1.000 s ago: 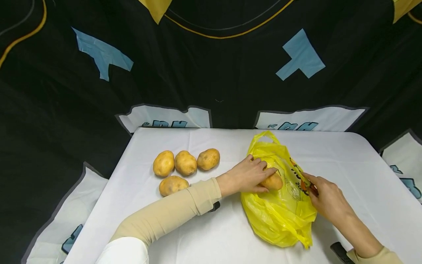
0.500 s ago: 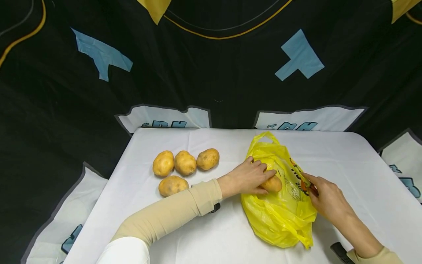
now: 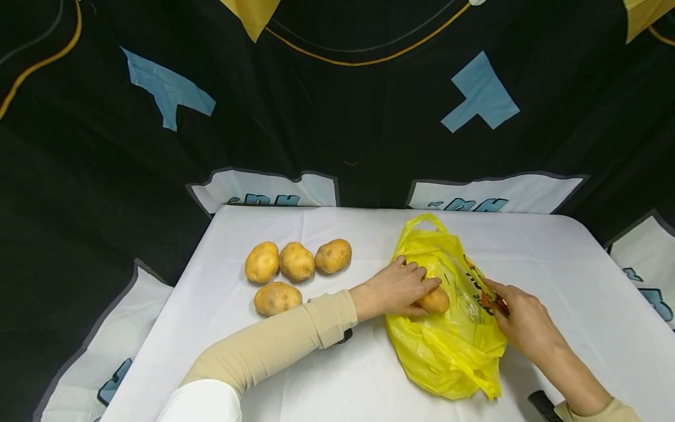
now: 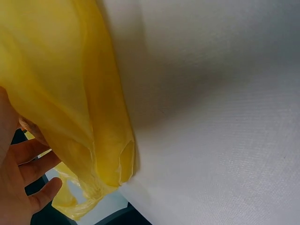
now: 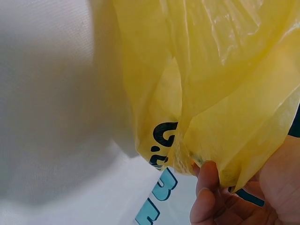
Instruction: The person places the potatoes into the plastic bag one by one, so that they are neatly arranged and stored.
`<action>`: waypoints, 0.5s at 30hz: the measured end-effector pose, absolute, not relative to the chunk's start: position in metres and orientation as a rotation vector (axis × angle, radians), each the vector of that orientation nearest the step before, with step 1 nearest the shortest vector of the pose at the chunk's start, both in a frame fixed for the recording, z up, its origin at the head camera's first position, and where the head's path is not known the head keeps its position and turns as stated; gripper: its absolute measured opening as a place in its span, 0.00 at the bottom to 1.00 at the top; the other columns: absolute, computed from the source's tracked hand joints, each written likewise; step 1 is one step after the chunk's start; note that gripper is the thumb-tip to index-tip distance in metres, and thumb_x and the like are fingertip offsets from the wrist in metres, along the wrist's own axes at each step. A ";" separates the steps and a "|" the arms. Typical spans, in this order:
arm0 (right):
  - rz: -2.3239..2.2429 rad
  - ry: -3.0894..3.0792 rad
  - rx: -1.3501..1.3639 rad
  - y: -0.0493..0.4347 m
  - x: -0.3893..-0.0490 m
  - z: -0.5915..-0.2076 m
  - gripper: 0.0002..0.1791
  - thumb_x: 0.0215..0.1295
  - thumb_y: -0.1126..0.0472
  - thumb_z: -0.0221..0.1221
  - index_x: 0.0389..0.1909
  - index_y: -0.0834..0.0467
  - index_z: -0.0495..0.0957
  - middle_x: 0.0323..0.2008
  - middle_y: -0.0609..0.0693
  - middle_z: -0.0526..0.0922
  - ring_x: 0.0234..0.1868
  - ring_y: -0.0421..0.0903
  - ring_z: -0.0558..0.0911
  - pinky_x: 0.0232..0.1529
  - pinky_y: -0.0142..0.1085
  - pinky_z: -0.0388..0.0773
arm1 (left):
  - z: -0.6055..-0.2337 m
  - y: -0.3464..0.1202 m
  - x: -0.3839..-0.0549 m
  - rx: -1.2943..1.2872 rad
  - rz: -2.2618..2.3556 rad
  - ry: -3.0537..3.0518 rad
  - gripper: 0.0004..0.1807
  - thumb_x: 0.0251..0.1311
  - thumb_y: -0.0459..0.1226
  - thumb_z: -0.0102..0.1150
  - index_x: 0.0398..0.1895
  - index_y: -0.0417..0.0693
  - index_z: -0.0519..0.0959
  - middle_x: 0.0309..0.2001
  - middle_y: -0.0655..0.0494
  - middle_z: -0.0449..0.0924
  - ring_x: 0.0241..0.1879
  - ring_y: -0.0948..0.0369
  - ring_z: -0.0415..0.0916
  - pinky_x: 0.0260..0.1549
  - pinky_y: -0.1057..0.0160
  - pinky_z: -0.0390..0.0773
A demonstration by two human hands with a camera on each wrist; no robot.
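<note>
A smooth, tan-skinned, oval potato (image 3: 435, 301) sits at the mouth of a crumpled, translucent yellow plastic bag (image 3: 448, 360) with dark printing, right of centre in the frame. The left hand (image 3: 392, 287) has its grip closed round that potato from above, fingers over the top and thumb at the near side, probably so that it can be guided inside without snagging the thin film. The right hand (image 3: 527, 319), at the right of the frame, has a narrow grip, pinching the bag's printed edge between thumb and fingers; this likely keeps the mouth spread, since such limp plastic would sag shut by itself. Counting loose potatoes, there are four at the left of centre: a left row potato (image 3: 262, 262), a middle row potato (image 3: 297, 261) and a right row potato (image 3: 333, 256), with a lower potato (image 3: 278, 298) beneath them. They rest on the white-covered desk (image 3: 316, 387), seemingly grouped there for easy reach. That makes five potatoes visible, one bag and two hands; whether more potatoes lie deeper in the bag cannot be told.
</note>
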State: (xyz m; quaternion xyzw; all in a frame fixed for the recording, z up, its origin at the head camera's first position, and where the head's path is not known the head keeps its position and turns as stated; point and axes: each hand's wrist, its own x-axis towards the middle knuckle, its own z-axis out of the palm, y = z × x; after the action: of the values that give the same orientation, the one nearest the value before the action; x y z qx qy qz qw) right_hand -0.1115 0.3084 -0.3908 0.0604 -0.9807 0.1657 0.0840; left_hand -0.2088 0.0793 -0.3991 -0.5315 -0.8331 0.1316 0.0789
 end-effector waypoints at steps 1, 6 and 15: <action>0.495 -2.926 0.179 0.308 -0.111 -0.391 0.27 0.56 0.72 0.59 0.59 0.65 0.69 0.27 0.51 0.74 0.22 0.44 0.68 0.21 0.36 0.66 | -0.400 0.079 -0.209 -1.590 0.394 -2.494 0.38 0.55 0.65 0.48 0.66 0.60 0.61 0.48 0.58 0.72 0.45 0.59 0.68 0.44 0.56 0.63; 0.489 -2.924 0.180 0.309 -0.111 -0.391 0.27 0.55 0.73 0.59 0.59 0.66 0.69 0.25 0.51 0.74 0.21 0.44 0.67 0.20 0.35 0.65 | -0.402 0.080 -0.209 -1.596 0.394 -2.503 0.38 0.55 0.65 0.48 0.66 0.60 0.61 0.49 0.58 0.72 0.46 0.59 0.68 0.47 0.54 0.62; 0.475 -2.927 0.186 0.308 -0.111 -0.390 0.27 0.55 0.72 0.59 0.58 0.65 0.69 0.23 0.48 0.71 0.20 0.43 0.66 0.18 0.34 0.63 | -0.399 0.078 -0.210 -1.602 0.383 -2.517 0.41 0.54 0.67 0.45 0.68 0.60 0.59 0.53 0.58 0.70 0.49 0.59 0.66 0.46 0.56 0.61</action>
State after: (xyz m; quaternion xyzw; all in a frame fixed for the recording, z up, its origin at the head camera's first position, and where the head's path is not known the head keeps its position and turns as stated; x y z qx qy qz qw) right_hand -0.1109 0.3082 -0.3903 0.0623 -0.9816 0.1593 0.0852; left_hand -0.2104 0.0785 -0.3986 -0.5312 -0.8350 0.1271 0.0668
